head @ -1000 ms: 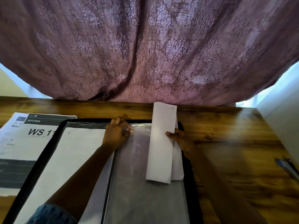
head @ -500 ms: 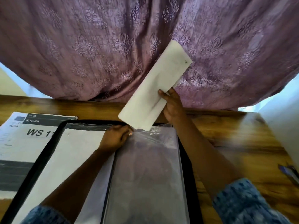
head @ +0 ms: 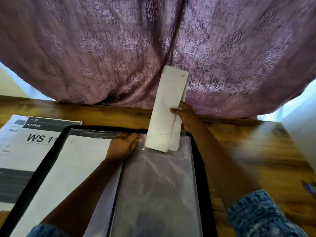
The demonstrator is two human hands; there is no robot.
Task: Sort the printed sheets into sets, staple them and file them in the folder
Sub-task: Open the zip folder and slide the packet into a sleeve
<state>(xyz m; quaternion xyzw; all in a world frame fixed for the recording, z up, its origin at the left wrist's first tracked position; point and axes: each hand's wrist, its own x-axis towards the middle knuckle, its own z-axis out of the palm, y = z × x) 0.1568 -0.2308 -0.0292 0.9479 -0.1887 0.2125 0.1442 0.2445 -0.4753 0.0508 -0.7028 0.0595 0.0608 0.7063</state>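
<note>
An open black folder (head: 43, 161) lies on the wooden table with clear plastic sleeves inside. My right hand (head: 185, 117) grips a curled, stapled set of white sheets (head: 168, 106), held upright with its lower end in the mouth of the right-hand clear sleeve (head: 159, 185). My left hand (head: 124, 145) pinches the top edge of that sleeve near the spine. The left-hand sleeve holds a white sheet (head: 68, 173).
Printed sheets (head: 22, 144) marked "KITCHEN" and "WS 11" lie on the table left of the folder. A purple patterned curtain (head: 153, 48) hangs behind the table. A bluish object (head: 310, 187) sits at the right edge. Bare wood (head: 256, 151) shows right of the folder.
My right hand has swung the curled sheet set from a tilted position to upright and lowered its bottom end into the sleeve's mouth. The left hand has stayed on the sleeve's top edge.
</note>
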